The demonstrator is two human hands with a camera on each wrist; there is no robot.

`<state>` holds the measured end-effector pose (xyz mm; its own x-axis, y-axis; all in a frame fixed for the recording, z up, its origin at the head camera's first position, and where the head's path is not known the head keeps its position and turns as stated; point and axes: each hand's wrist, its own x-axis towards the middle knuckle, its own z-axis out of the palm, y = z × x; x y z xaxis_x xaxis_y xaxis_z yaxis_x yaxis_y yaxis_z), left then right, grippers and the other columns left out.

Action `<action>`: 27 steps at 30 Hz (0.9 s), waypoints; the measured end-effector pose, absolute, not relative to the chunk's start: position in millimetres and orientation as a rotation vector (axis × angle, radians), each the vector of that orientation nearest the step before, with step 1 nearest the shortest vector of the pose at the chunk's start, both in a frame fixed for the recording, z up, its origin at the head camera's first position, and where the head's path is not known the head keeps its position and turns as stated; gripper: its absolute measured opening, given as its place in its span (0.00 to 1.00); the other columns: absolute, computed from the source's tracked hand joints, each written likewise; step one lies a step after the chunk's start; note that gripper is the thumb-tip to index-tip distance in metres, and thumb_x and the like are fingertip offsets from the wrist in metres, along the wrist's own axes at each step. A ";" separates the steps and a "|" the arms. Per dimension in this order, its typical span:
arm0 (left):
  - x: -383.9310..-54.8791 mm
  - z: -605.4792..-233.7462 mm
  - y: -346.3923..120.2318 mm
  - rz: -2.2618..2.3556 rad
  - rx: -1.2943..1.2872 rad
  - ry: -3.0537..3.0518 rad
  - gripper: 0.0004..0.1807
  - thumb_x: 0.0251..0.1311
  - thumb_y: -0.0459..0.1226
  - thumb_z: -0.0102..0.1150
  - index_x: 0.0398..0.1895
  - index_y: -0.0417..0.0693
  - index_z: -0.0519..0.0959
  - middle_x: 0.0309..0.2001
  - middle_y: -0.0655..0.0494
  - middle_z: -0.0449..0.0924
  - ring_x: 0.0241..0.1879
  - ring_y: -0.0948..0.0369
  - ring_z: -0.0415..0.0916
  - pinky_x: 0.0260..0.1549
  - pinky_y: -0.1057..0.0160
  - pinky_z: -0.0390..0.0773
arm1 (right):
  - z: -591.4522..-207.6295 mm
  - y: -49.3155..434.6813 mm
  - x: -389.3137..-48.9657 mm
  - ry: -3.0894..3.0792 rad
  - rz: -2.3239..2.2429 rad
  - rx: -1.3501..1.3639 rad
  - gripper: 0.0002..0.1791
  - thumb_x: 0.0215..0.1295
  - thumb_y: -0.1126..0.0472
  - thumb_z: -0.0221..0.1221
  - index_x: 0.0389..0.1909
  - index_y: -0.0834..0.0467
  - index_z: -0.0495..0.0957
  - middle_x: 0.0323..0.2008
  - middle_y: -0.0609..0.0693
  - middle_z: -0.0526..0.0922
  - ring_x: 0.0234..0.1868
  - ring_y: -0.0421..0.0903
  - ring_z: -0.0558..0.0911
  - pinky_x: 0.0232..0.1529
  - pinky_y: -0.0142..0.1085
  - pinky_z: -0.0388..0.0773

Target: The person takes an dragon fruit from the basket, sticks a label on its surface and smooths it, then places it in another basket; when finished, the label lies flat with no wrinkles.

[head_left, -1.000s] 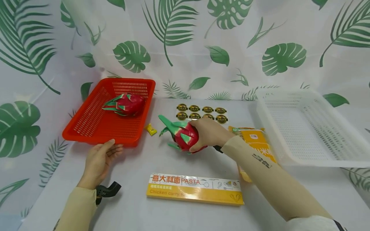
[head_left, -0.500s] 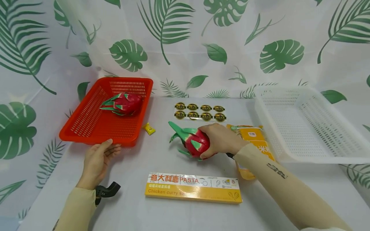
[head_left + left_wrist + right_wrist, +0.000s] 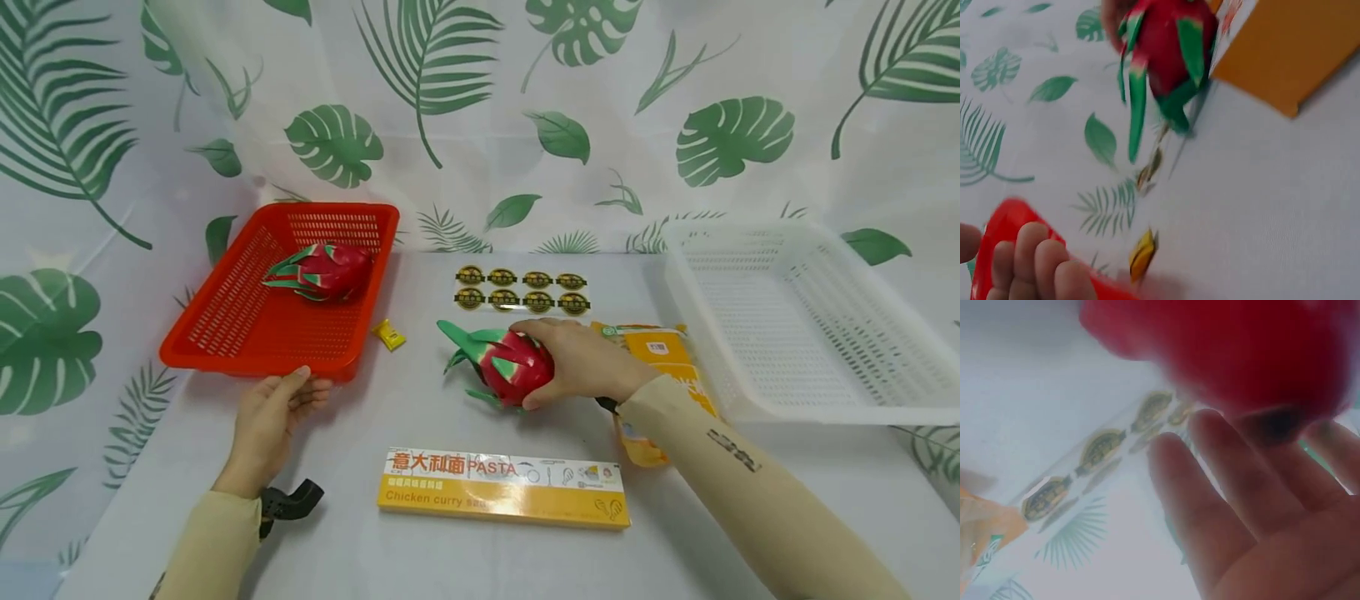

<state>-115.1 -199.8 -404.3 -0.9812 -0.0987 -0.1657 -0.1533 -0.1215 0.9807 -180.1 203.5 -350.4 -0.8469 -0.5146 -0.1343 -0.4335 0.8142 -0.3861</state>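
Note:
A dragon fruit (image 3: 517, 367), red with green leafy scales, is gripped by my right hand (image 3: 581, 358) over the middle of the table. In the right wrist view its red underside (image 3: 1241, 350) looks blurred above my fingers. At the near rim of the red basket (image 3: 187, 342) is my left hand (image 3: 273, 417), thumb at the rim and fingers curled below it. The left wrist view has these curled fingers (image 3: 1038, 262) against the red rim. Another dragon fruit (image 3: 330, 271) lies inside the basket.
A pasta box (image 3: 502, 487) lies in front. Behind the right forearm is an orange packet (image 3: 663, 350), beside a white basket (image 3: 847, 408). A sheet of round stickers (image 3: 521, 287) lies at the back, and a small yellow packet (image 3: 389, 334) near the red basket.
My right hand has moved a little to the right and nearer with the dragon fruit, slowing in the last half second. The left hand has shifted slightly right along the basket rim.

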 end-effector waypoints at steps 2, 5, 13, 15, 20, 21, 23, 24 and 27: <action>-114.8 -402.6 -186.7 2.136 -0.276 2.163 0.20 0.76 0.47 0.57 0.50 0.35 0.79 0.37 0.62 0.90 0.41 0.63 0.88 0.47 0.70 0.85 | -350.4 204.8 -180.4 2.781 -0.541 -0.736 0.57 0.46 0.40 0.81 0.76 0.50 0.65 0.65 0.55 0.79 0.62 0.54 0.79 0.56 0.49 0.86; -116.6 -398.9 -166.2 1.930 -0.190 2.261 0.26 0.77 0.47 0.56 0.59 0.30 0.76 0.42 0.57 0.90 0.45 0.60 0.88 0.49 0.70 0.85 | -350.4 205.8 -180.7 2.791 -0.569 -0.732 0.56 0.48 0.41 0.80 0.77 0.49 0.64 0.64 0.55 0.79 0.61 0.53 0.79 0.55 0.48 0.86; -124.4 -395.7 -134.4 1.855 -0.112 2.226 0.26 0.79 0.46 0.51 0.61 0.30 0.76 0.48 0.49 0.88 0.48 0.57 0.86 0.51 0.69 0.84 | -355.4 205.2 -186.3 2.773 -0.595 -0.751 0.53 0.48 0.39 0.79 0.72 0.56 0.68 0.61 0.54 0.82 0.58 0.52 0.80 0.57 0.46 0.85; -124.8 -396.6 -134.0 1.876 -0.130 2.211 0.26 0.80 0.46 0.50 0.61 0.29 0.75 0.48 0.49 0.87 0.48 0.55 0.86 0.50 0.69 0.84 | -355.4 204.7 -187.6 2.750 -0.608 -0.752 0.52 0.48 0.40 0.80 0.70 0.58 0.69 0.58 0.53 0.83 0.56 0.51 0.81 0.56 0.45 0.85; -125.0 -396.8 -134.1 1.856 -0.127 2.209 0.27 0.80 0.48 0.48 0.62 0.31 0.75 0.50 0.48 0.87 0.51 0.51 0.86 0.51 0.69 0.85 | -352.5 207.3 -185.0 2.704 -0.619 -0.742 0.51 0.46 0.41 0.82 0.68 0.58 0.72 0.55 0.51 0.84 0.53 0.48 0.82 0.54 0.42 0.86; -125.6 -396.2 -133.2 1.839 -0.114 2.212 0.27 0.80 0.48 0.49 0.63 0.31 0.75 0.51 0.47 0.87 0.52 0.51 0.85 0.51 0.68 0.84 | -352.3 207.9 -184.6 2.698 -0.621 -0.751 0.51 0.46 0.41 0.82 0.68 0.58 0.72 0.55 0.51 0.85 0.53 0.48 0.82 0.53 0.42 0.86; -128.9 -393.8 -129.0 1.811 -0.079 2.217 0.28 0.80 0.49 0.49 0.63 0.32 0.75 0.53 0.45 0.86 0.53 0.50 0.85 0.52 0.68 0.84 | -351.3 208.3 -183.8 2.689 -0.628 -0.767 0.51 0.45 0.42 0.82 0.68 0.58 0.72 0.55 0.51 0.84 0.53 0.48 0.82 0.54 0.41 0.86; -131.6 -392.2 -125.5 1.805 -0.060 2.217 0.28 0.80 0.49 0.49 0.64 0.33 0.75 0.54 0.44 0.86 0.54 0.49 0.85 0.53 0.67 0.84 | -351.1 208.3 -183.9 2.688 -0.629 -0.775 0.51 0.45 0.42 0.82 0.68 0.58 0.72 0.56 0.51 0.84 0.53 0.48 0.82 0.54 0.41 0.86; -144.9 -385.8 -110.0 1.818 0.011 2.183 0.28 0.79 0.50 0.50 0.65 0.34 0.75 0.56 0.40 0.84 0.57 0.46 0.83 0.56 0.63 0.84 | -350.2 208.0 -184.2 2.684 -0.636 -0.779 0.52 0.46 0.42 0.82 0.70 0.58 0.71 0.57 0.52 0.83 0.55 0.49 0.82 0.55 0.43 0.86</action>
